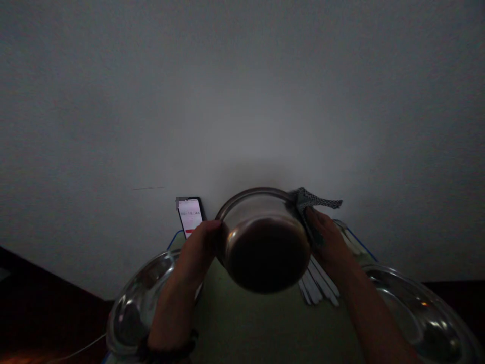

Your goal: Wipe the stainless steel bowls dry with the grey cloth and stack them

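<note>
A steel bowl (265, 242) is held up above the table, tilted so that its dark underside faces me. My left hand (202, 242) grips its left rim, with the thumb at the edge. On the opposite side, my right hand (326, 232) presses a grey patterned cloth (308, 212) against the bowl's wall. One end of the cloth sticks out to the right over the fingers. The inside of the bowl is turned away and hidden.
A phone (190, 215) with a lit timer screen leans on the wall (242, 101). Large steel basins stand left (131, 313) and right (435, 313) on the greenish table (265, 328). Several pieces of cutlery (318, 285) lie beneath my right hand.
</note>
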Demonstrator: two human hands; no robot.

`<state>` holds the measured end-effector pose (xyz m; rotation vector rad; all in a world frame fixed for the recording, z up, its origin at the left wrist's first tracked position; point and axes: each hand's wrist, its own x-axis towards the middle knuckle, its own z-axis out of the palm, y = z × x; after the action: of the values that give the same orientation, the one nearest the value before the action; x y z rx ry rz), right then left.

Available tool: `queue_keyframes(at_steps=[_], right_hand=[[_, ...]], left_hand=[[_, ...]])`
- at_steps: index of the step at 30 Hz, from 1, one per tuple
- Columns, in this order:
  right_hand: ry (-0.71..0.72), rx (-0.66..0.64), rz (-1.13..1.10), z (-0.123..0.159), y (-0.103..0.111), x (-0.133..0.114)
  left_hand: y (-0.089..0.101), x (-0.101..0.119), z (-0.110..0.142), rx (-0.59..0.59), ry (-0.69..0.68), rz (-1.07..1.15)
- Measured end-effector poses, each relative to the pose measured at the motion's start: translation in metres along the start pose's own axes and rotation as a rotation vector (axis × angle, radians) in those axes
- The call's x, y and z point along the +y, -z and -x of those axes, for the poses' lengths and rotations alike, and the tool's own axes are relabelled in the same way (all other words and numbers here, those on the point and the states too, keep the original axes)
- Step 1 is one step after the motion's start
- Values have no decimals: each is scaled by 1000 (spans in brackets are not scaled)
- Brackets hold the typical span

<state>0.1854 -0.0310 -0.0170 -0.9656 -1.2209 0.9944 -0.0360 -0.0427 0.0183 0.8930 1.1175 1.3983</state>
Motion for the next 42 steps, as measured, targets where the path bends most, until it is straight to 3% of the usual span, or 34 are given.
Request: queue_keyframes(at_steps=[2,4,5,7,10,13,15,17,19,23,25,29,32,34,38,40,42], right_hand=[[26,-135,129,5,4,-8],[79,-295,283,11,1,-17],[104,-358,336,13,-2,-20],[141,-406,337,16,-9,-25],[160,-300,238,17,-18,-25],[113,-22,134,16,-26,-15],[57,134,73,16,-32,-7],[21,193,56,16,-37,-1],[8,207,67,15,-38,1],[-19,184,-55,9,-26,-2],[-54,115,-95,7,-16,-6],[-93,-27,27,9,-5,-15],[-105,-57,36,11,-7,-17],[-123,-10,-12,12,-15,-14],[-92,222,-124,15,-35,-3],[-68,247,-162,16,-42,1],[-60,206,-191,16,-42,2]], left_hand=[[7,1,7,-84,-75,-219],[8,3,15,-253,-172,-425],[7,4,18,-338,-181,-499],[4,4,20,-394,-166,-533],[3,1,14,-283,-130,-355],[1,1,5,-58,-87,4],[-2,3,0,107,-123,276],[-5,6,-3,192,-175,443],[-5,9,-2,175,-175,482],[5,12,5,14,0,342],[10,10,8,-82,81,248],[14,1,9,-234,167,91],[10,-4,7,-106,127,-14],[5,-6,5,-17,43,-3],[-11,-9,1,100,-75,259],[-18,-10,-2,231,-126,402],[-20,-11,-4,262,-165,430]])
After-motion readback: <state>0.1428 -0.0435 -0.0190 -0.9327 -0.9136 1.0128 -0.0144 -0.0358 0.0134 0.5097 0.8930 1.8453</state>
